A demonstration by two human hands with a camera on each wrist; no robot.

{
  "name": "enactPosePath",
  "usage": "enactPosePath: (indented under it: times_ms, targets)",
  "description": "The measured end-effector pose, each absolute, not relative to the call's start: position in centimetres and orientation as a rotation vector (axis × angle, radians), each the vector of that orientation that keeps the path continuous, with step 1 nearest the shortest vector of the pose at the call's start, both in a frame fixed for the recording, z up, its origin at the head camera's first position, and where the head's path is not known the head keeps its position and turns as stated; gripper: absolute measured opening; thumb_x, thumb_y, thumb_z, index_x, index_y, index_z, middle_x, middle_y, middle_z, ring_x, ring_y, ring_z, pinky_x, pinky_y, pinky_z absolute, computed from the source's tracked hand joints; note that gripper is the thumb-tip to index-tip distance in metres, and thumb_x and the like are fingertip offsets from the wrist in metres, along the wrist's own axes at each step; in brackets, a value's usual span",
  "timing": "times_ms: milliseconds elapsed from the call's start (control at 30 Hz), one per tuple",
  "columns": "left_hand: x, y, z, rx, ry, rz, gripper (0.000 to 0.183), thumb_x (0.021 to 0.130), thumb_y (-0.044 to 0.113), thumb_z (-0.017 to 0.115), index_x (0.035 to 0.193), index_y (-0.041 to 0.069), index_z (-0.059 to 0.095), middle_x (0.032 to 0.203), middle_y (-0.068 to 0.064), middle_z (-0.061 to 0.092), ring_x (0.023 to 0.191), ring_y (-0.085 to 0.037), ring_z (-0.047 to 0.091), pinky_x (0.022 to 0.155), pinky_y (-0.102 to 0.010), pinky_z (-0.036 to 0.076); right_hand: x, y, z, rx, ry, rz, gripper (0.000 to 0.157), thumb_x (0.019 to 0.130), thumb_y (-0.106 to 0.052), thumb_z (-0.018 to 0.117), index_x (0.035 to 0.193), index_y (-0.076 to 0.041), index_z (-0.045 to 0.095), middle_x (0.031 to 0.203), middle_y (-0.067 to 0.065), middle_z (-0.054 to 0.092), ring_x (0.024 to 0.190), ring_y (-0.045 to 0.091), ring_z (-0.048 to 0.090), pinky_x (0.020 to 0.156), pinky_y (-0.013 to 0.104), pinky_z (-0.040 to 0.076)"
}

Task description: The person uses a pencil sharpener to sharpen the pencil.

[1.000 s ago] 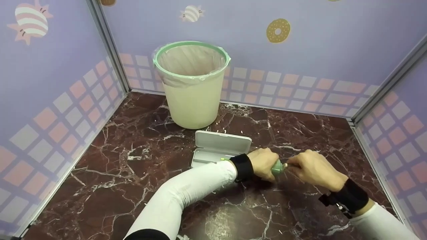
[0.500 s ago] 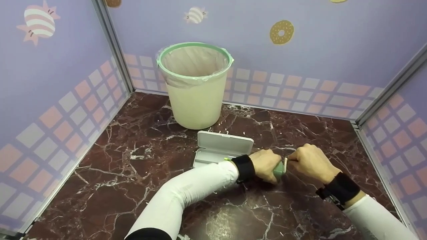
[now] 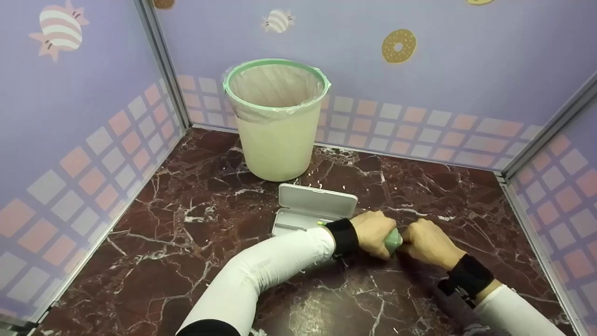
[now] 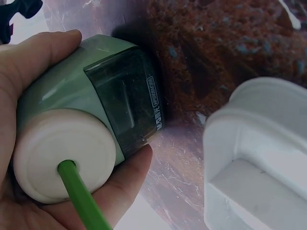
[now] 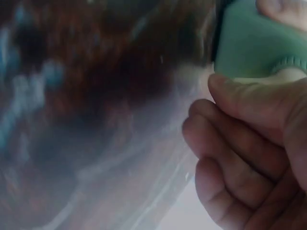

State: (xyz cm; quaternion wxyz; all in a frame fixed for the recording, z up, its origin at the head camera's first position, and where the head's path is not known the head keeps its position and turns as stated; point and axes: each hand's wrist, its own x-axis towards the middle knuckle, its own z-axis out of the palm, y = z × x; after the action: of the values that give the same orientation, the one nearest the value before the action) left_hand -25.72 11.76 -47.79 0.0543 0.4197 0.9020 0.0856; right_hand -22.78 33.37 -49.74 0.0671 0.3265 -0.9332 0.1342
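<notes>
My left hand [image 3: 374, 232] grips a green hand-crank pencil sharpener [image 3: 393, 241] just above the dark marbled table. In the left wrist view, fingers and thumb wrap its body, which has a smoky clear shavings drawer [image 4: 127, 100]. A green pencil [image 4: 82, 199] sticks out of its round cream front. At the opposite end, my right hand [image 3: 425, 242] holds the sharpener's crank, its fingers curled in. Part of the cream crank [image 5: 291, 74] shows in the right wrist view; the hand hides its knob.
An open white pencil case [image 3: 318, 200] lies left of the sharpener, partly behind my left wrist. Behind it stands a cream bin [image 3: 280, 144] with a green rim and plastic liner. Pale bits dot the table [image 3: 163, 266], and printed walls enclose it at back and sides.
My right hand has circled at the crank: it rose, then came down and in toward the sharpener. My left hand keeps its grip. The whole head view has shifted slightly.
</notes>
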Motion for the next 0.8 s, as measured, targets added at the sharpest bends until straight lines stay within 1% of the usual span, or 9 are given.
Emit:
enactPosePath:
  times_ms: [100, 200, 300, 433, 533, 700, 800]
  targets:
    - [-25.7, 11.8, -47.8, 1.271, 2.738, 0.267, 0.046, 0.075, 0.044, 0.096, 0.107, 0.021, 0.071, 0.09, 0.01, 0.072, 0.079, -0.012, 0.069, 0.067, -0.026, 0.056, -22.2, 33.3, -49.9, 1.027, -2.806, 0.428, 0.04, 0.07, -0.009, 0.096, 0.051, -0.025, 0.064, 0.054, -0.023, 0.036, 0.053, -0.005, 0.031, 0.051, 0.018, 0.031]
    - [-25.7, 11.7, -47.7, 1.264, 2.744, 0.26, 0.046, 0.075, 0.044, 0.096, 0.106, 0.021, 0.071, 0.09, 0.01, 0.072, 0.078, -0.012, 0.069, 0.066, -0.027, 0.056, -21.6, 33.2, -49.9, 1.073, -2.787, 0.455, 0.035, 0.071, -0.009, 0.096, 0.054, -0.024, 0.069, 0.052, -0.022, 0.042, 0.054, -0.007, 0.032, 0.051, 0.016, 0.032]
    - [-25.7, 11.7, -47.7, 1.262, 2.753, 0.245, 0.046, 0.076, 0.045, 0.096, 0.106, 0.021, 0.071, 0.09, 0.01, 0.072, 0.078, -0.012, 0.069, 0.067, -0.028, 0.056, -21.1, 33.2, -49.7, 1.111, -2.765, 0.47, 0.034, 0.071, -0.008, 0.096, 0.056, -0.025, 0.071, 0.052, -0.022, 0.044, 0.053, -0.009, 0.031, 0.051, 0.015, 0.031]
    - [-25.6, 11.8, -47.6, 1.253, 2.764, 0.232, 0.045, 0.076, 0.045, 0.095, 0.106, 0.022, 0.072, 0.09, 0.01, 0.072, 0.078, -0.012, 0.069, 0.067, -0.028, 0.056, -20.6, 33.1, -49.4, 1.142, -2.758, 0.444, 0.032, 0.073, -0.01, 0.095, 0.059, -0.027, 0.072, 0.053, -0.023, 0.049, 0.054, -0.01, 0.032, 0.051, 0.016, 0.033]
    - [-25.5, 11.9, -47.6, 1.251, 2.762, 0.241, 0.045, 0.076, 0.046, 0.096, 0.106, 0.022, 0.072, 0.09, 0.009, 0.073, 0.078, -0.012, 0.07, 0.067, -0.028, 0.056, -20.1, 33.1, -48.9, 1.169, -2.77, 0.438, 0.035, 0.074, -0.011, 0.095, 0.059, -0.029, 0.069, 0.055, -0.024, 0.049, 0.054, -0.01, 0.032, 0.052, 0.015, 0.032]
    - [-25.4, 11.8, -47.7, 1.251, 2.767, 0.267, 0.044, 0.076, 0.048, 0.096, 0.103, 0.023, 0.072, 0.087, 0.01, 0.072, 0.075, -0.013, 0.069, 0.065, -0.029, 0.056, -19.4, 33.0, -47.6, 1.205, -2.765, 0.436, 0.048, 0.079, -0.016, 0.097, 0.056, -0.032, 0.058, 0.056, -0.028, 0.036, 0.053, -0.014, 0.027, 0.05, 0.011, 0.026]
    - [-25.4, 11.8, -47.7, 1.249, 2.779, 0.263, 0.044, 0.076, 0.048, 0.095, 0.102, 0.023, 0.071, 0.085, 0.01, 0.071, 0.075, -0.012, 0.069, 0.064, -0.029, 0.056, -19.0, 32.9, -46.9, 1.197, -2.765, 0.416, 0.053, 0.081, -0.019, 0.098, 0.054, -0.032, 0.053, 0.055, -0.028, 0.031, 0.051, -0.015, 0.024, 0.048, 0.011, 0.021]
